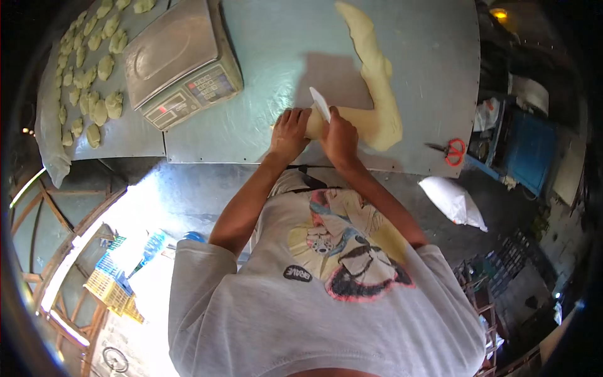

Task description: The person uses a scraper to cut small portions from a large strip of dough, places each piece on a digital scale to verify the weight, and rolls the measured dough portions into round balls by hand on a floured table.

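Note:
My left hand [291,132] rests with curled fingers gripping the near end of a long, bent strip of pale greenish-yellow dough [380,94] on the metal worktop [264,31]. My right hand [339,135] is closed on a white flat-bladed cutter [318,99], held upright over the dough, just right of my left hand. The dough runs right from my hands, then bends away toward the back. A digital scale [174,60] with a steel plate stands at the left, and beyond it lie several small dough lumps [114,105].
Red-handled scissors [455,151] lie at the worktop's right front edge. Below are a white sack [452,201] on the right and yellow and blue crates [110,283] at the lower left. A blue cabinet [527,154] stands beyond the right edge. Plastic sheeting [53,151] hangs off the left edge.

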`<state>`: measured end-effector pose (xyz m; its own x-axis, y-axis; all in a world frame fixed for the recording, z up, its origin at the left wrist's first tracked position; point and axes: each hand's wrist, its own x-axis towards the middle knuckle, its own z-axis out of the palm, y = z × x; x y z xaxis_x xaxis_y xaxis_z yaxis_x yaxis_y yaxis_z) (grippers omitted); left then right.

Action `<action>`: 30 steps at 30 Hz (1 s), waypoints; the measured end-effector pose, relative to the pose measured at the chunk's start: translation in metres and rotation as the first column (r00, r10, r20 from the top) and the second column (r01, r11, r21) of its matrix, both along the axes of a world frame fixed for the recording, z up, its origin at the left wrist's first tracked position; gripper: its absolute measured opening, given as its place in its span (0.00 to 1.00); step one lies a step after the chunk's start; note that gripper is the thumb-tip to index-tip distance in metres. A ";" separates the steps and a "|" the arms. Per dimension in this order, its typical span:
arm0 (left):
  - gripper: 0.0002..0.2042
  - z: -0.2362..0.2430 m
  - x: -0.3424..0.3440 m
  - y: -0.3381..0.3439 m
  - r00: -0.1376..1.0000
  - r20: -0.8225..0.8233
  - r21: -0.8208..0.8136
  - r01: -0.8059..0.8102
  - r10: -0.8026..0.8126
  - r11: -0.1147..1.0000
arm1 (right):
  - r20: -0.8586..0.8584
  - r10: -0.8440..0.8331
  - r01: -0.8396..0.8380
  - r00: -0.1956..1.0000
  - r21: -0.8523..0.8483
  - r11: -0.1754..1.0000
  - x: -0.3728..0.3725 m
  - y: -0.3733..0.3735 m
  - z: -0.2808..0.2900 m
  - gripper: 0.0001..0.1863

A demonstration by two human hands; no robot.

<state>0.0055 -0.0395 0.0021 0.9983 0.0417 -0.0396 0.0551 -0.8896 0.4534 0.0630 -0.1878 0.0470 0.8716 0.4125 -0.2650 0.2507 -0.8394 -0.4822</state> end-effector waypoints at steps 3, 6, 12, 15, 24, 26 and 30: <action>0.30 0.024 0.016 0.025 0.914 -0.336 -0.374 -0.353 0.230 0.858 | -0.078 -0.149 0.162 0.986 0.207 0.965 0.028 0.025 -0.017 0.21; 0.33 0.071 0.044 0.103 0.914 -0.098 -0.340 -0.403 0.394 0.850 | -0.081 -0.263 0.266 0.961 0.516 0.814 0.038 0.022 -0.041 0.22; 0.34 0.121 0.058 0.268 0.739 0.284 0.275 -0.673 0.611 0.686 | -0.480 -0.379 0.612 0.791 0.608 0.506 -0.012 -0.046 0.001 0.30; 0.28 0.092 0.085 0.225 0.841 -0.026 0.356 -0.497 0.540 0.792 | -0.460 -0.506 0.680 0.730 0.566 0.466 -0.027 -0.078 0.010 0.29; 0.20 -0.038 0.019 0.000 0.986 -0.112 -0.459 0.057 -0.121 0.886 | 0.065 -0.310 0.287 0.949 0.233 0.929 -0.024 0.002 0.050 0.24; 0.17 -0.032 0.011 0.000 0.996 -0.031 -0.475 0.059 -0.084 0.878 | 0.127 -0.354 0.327 0.927 0.192 0.925 -0.024 0.012 -0.006 0.23; 0.22 -0.004 0.010 0.015 0.935 -0.014 -0.448 -0.322 0.354 0.834 | 0.019 -0.271 0.259 0.962 0.247 0.934 0.022 0.025 -0.021 0.23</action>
<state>0.0160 -0.0242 -0.0016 0.9261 0.3712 -0.0679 0.2713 -0.5300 0.8034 0.0848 -0.1626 0.0256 0.9678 0.2103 -0.1384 0.0650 -0.7397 -0.6698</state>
